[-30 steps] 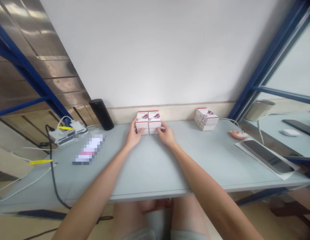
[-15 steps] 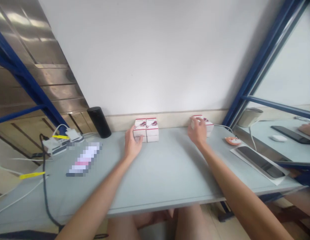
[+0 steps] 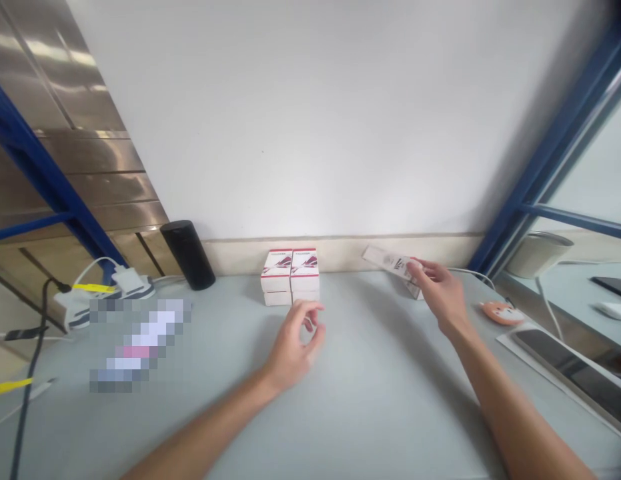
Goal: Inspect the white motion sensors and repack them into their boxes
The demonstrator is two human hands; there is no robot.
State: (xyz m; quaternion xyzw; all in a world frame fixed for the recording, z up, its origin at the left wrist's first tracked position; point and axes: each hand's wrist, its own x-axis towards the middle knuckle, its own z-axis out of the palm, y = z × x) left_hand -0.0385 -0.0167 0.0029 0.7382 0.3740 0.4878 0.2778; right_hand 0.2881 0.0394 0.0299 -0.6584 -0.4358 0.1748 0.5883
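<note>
Pale grey tabletop (image 3: 365, 413) — black cylinder (image 3: 187, 255), stacked red-and-white boxes (image 3: 277, 279) along back edge; orange-white object (image 3: 501, 313), white sheet (image 3: 510, 342) toward right edge.

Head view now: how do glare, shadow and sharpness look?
Head view: bright glare on the metal panels; head view: a soft shadow on the table beside the right forearm; head view: print on the stacked boxes too soft to read.

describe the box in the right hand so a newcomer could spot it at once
Find the grey table against the white wall. Right of its middle, the right hand grips a white box. It is tilted, unlike the level boxes stacked by the left hand.
</note>
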